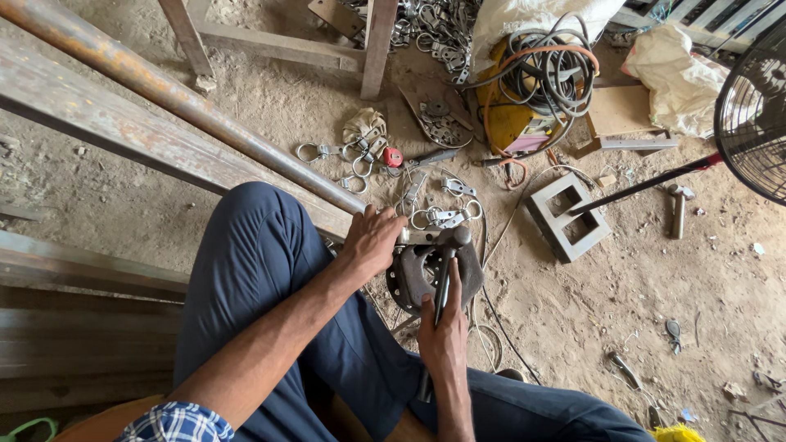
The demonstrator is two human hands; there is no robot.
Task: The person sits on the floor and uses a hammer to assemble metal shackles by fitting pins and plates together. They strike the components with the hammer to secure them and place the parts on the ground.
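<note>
On the dusty dirt floor between the person's knees sits a heavy round steel block (417, 274), dark and rust-stained, with a hollow centre and a notched rim. The left hand (370, 240) is closed over a flat grey metal piece (417, 236) laid across the block's upper edge, fingers wrapped down on it. The right hand (443, 331) is clenched tight round the slim handle of a hammer (448, 262), whose rounded dark steel head rests over the flat piece, just beside the left fingers.

Just beyond the block lie scattered bright metal ring clamps (434, 214), thin loops with folded flat tabs. Farther off, more of them spread beside a small red round object (394, 156). A hollow grey concrete block (567, 217) with two square openings stands to the right, a second hammer (679, 206) well apart from it. Coiled grey and orange cables (544, 69) pile on a yellow machine. A long rusty pipe (176, 98) runs diagonally over a weathered beam (123, 131).
</note>
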